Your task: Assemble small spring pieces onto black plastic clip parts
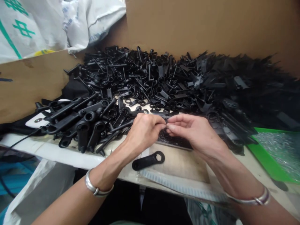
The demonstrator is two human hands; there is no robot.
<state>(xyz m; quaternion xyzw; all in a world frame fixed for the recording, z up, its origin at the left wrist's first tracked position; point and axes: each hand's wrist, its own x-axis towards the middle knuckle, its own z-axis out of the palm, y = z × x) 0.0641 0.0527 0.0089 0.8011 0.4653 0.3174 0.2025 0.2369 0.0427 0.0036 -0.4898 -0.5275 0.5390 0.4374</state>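
Note:
My left hand (146, 129) and my right hand (191, 129) meet fingertip to fingertip near the middle of the table. Both are pinched closed; whatever sits between the fingers is too small to make out. Beneath them lies a dark shallow tray (174, 142) with tiny dark bits in it, partly covered by my hands. Nearer to me, a single flat black plastic arm with a toothed ring at one end (147, 161) rests on the table, apart from both hands.
Loose black plastic parts (150, 75) are heaped against a cardboard wall (211, 28). Larger black arms (82, 120) pile up at left, by a white device (37, 119). At right, a green tray (262, 153) holds small clear pieces. White sacks (35, 28) hang at upper left.

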